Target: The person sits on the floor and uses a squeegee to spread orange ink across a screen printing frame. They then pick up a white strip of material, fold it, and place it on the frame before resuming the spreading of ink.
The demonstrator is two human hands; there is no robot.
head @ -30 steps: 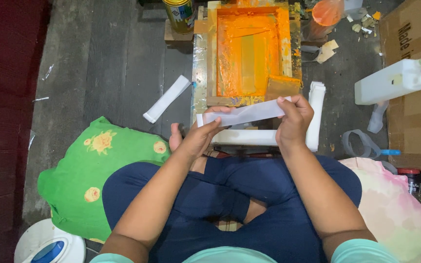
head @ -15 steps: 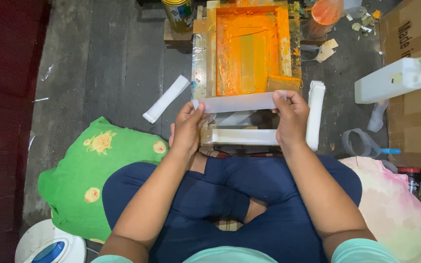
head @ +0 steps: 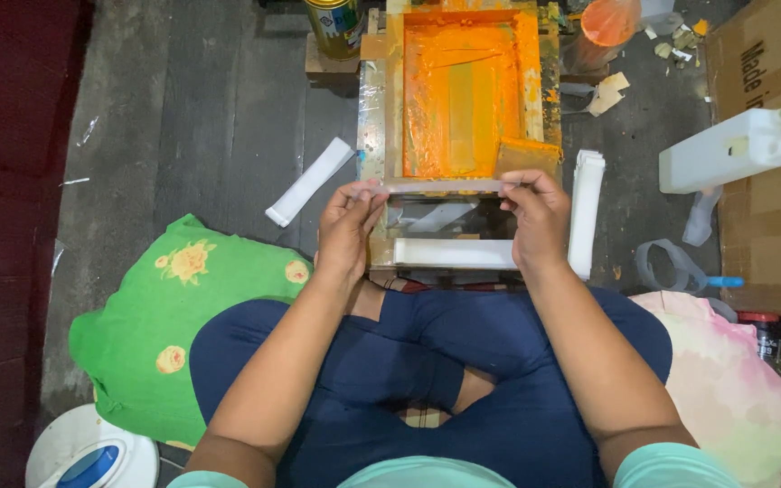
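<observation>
- Fingers of the left hand (head: 347, 230) pinch the left end of a long, thin, pale strip (head: 443, 186), closed tight on it.
- The right hand (head: 540, 217) pinches the right end of the same strip in the same way, with its fingers closed on it.
- The strip is stretched flat between both hands, held level at the near edge of a wooden frame covered in wet orange ink (head: 463, 90).
- Just under the strip sits a shiny dark plate (head: 449, 217), with a long white block (head: 454, 253) at its near side.
- A tall stack of white strips (head: 586, 212) lies just beside the right hand.
- One more white strip (head: 309, 181) lies slanted on the grey floor (head: 183, 136), near the left hand.
- A green cushion with yellow flowers (head: 183, 316) rests by the person's left knee.
- A white plastic jug (head: 725, 149) lies on its side, well apart on the right, next to a brown cardboard box (head: 770, 226).
- A gold tin can (head: 334, 25) stands past the frame on the left.
</observation>
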